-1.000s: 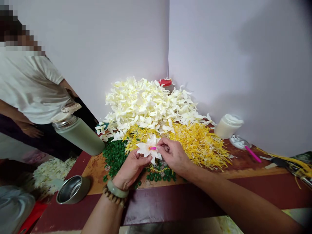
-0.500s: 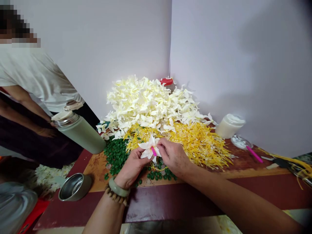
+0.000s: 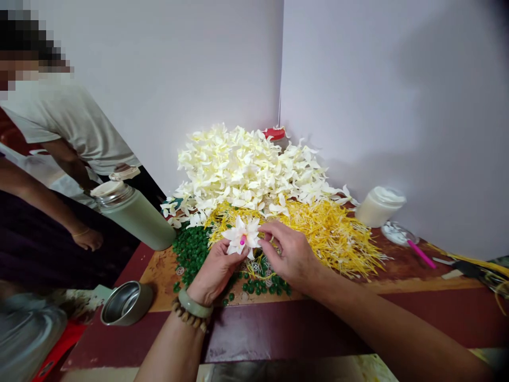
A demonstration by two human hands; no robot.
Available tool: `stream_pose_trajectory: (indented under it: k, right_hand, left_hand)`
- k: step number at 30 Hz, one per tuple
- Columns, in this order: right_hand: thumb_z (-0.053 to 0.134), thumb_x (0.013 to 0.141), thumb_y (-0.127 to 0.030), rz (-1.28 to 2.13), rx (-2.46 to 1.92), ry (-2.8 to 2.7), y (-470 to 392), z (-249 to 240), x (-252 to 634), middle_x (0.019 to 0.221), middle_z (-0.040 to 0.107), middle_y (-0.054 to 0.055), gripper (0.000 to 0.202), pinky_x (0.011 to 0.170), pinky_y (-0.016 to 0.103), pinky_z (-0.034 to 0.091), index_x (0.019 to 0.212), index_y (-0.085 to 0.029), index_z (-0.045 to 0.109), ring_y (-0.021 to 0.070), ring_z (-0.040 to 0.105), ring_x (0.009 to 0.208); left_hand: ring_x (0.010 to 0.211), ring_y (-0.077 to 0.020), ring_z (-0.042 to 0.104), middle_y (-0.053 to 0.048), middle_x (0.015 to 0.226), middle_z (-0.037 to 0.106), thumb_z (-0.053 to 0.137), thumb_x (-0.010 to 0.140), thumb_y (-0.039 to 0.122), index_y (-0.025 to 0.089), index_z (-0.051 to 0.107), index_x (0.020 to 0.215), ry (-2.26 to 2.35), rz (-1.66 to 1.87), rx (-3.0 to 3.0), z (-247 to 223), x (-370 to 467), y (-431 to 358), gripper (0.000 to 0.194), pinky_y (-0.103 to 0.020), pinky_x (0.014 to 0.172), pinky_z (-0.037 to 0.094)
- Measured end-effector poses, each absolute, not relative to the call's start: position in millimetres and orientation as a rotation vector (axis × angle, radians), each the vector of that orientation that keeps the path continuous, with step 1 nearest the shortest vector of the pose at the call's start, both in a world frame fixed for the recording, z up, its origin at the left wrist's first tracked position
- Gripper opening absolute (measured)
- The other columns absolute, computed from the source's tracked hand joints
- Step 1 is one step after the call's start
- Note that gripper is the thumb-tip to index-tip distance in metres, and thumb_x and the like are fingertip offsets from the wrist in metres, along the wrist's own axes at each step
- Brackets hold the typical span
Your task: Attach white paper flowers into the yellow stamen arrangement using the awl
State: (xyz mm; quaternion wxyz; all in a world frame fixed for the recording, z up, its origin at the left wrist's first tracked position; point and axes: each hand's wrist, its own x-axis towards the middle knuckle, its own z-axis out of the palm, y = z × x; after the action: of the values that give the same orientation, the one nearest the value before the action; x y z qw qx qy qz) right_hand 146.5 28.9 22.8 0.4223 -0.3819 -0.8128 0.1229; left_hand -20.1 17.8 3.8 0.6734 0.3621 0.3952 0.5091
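My left hand [image 3: 214,273] grips a white artificial flower [image 3: 250,233] by its lower left side. A pink stick [image 3: 242,240] points out of the flower's centre toward me, seen almost end-on. At the flower's right edge is my right hand [image 3: 288,252], its thumb and forefinger apart beside the petals; whether they touch a petal is hard to tell. Below and behind the hands lie green plastic flower parts [image 3: 193,249] and a heap of yellow stamens [image 3: 330,233]. A large pile of white petals [image 3: 246,164] rises at the back.
On the left stand a green thermos [image 3: 135,215] and a metal cup [image 3: 127,302]. At right are a white jar [image 3: 379,206], a small dish [image 3: 397,232] of white paste and another pink stick [image 3: 421,253]. People [image 3: 85,122] stand beyond the table's left edge. Walls close off the back.
The flower has turned so the pink stick faces me more directly. My right thumb and forefinger have come away from the petals and spread apart. A person's arm at left has shifted.
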Motion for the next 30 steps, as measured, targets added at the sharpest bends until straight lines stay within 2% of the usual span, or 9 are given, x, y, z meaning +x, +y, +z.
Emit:
stream_pose_trajectory:
  k: [4,6,10,16,19,22,25,28,30]
  right_hand:
    - [0.055,0.079,-0.033,0.16,-0.869,-2.108,23,18,139,0.09,0.06,0.008,0.035,0.071,0.029,0.042,0.108,-0.014,0.049,0.0176,0.055,0.078]
    - [0.054,0.08,-0.036,0.027,-0.872,-2.176,22,17,137,0.086,0.061,0.007,0.036,0.069,0.03,0.041,0.109,-0.015,0.05,0.0187,0.054,0.076]
    - [0.045,0.084,-0.02,-0.149,-0.872,-2.285,24,14,136,0.07,0.058,0.003,0.012,0.062,0.03,0.036,0.087,-0.017,0.057,0.0167,0.052,0.066]
    - [0.041,0.084,-0.013,-0.17,-0.834,-2.243,25,9,135,0.069,0.058,0.005,0.015,0.064,0.03,0.036,0.083,-0.013,0.056,0.0166,0.051,0.066]
    - [0.04,0.084,-0.01,-0.262,-0.777,-2.262,26,8,133,0.065,0.055,0.005,0.017,0.062,0.03,0.036,0.079,-0.012,0.056,0.0167,0.048,0.062]
    - [0.041,0.085,-0.01,-0.338,-0.737,-2.263,27,9,133,0.066,0.056,0.005,0.016,0.062,0.03,0.037,0.083,-0.01,0.057,0.0167,0.048,0.063]
    - [0.042,0.084,-0.01,-0.325,-0.708,-2.198,26,11,134,0.072,0.059,0.007,0.014,0.065,0.03,0.039,0.086,-0.01,0.057,0.0167,0.051,0.068]
    - [0.045,0.082,-0.009,-0.367,-0.678,-2.165,22,11,133,0.07,0.06,0.007,0.012,0.062,0.03,0.039,0.085,-0.01,0.057,0.0165,0.051,0.066]
    - [0.048,0.081,-0.009,-0.419,-0.662,-2.191,20,10,130,0.069,0.059,0.006,0.012,0.059,0.031,0.039,0.089,-0.01,0.057,0.0163,0.051,0.063]
  left_hand:
    - [0.069,-0.011,0.058,-0.002,0.076,0.068,0.068,0.062,0.007,0.014,0.067,0.084,0.853,1.131,0.888,4,-16,16,0.024,-0.021,0.072,0.042]
    - [0.067,-0.0108,0.057,-0.001,0.072,0.068,0.069,0.06,0.006,0.013,0.067,0.08,0.857,1.126,0.907,4,-14,15,0.021,-0.021,0.071,0.042]
    - [0.064,-0.0095,0.056,-0.001,0.076,0.068,0.069,0.06,0.008,0.014,0.067,0.082,0.843,1.114,0.898,4,-12,12,0.023,-0.021,0.071,0.041]
    - [0.076,-0.0137,0.06,-0.002,0.082,0.069,0.069,0.059,0.005,0.016,0.065,0.09,0.797,1.135,0.876,8,-9,10,0.033,-0.025,0.077,0.042]
    - [0.081,-0.0151,0.06,-0.002,0.084,0.068,0.067,0.058,0.002,0.015,0.065,0.087,0.799,1.167,0.853,11,-6,7,0.032,-0.026,0.081,0.041]
    - [0.087,-0.0164,0.059,-0.003,0.087,0.068,0.066,0.057,0.0,0.015,0.065,0.085,0.789,1.208,0.796,16,-6,2,0.032,-0.027,0.084,0.041]
    - [0.093,-0.0189,0.057,-0.006,0.095,0.065,0.063,0.067,0.017,0.015,0.064,0.089,0.664,1.248,0.657,23,-10,-1,0.022,-0.031,0.084,0.043]
    - [0.089,-0.019,0.058,-0.008,0.092,0.065,0.05,0.078,0.042,0.015,0.062,0.092,0.628,1.265,0.533,27,-13,1,0.033,-0.032,0.077,0.047]
    - [0.077,-0.0141,0.06,-0.004,0.083,0.065,0.051,0.079,0.037,0.018,0.059,0.095,0.699,1.326,0.547,27,-14,3,0.026,-0.026,0.067,0.048]
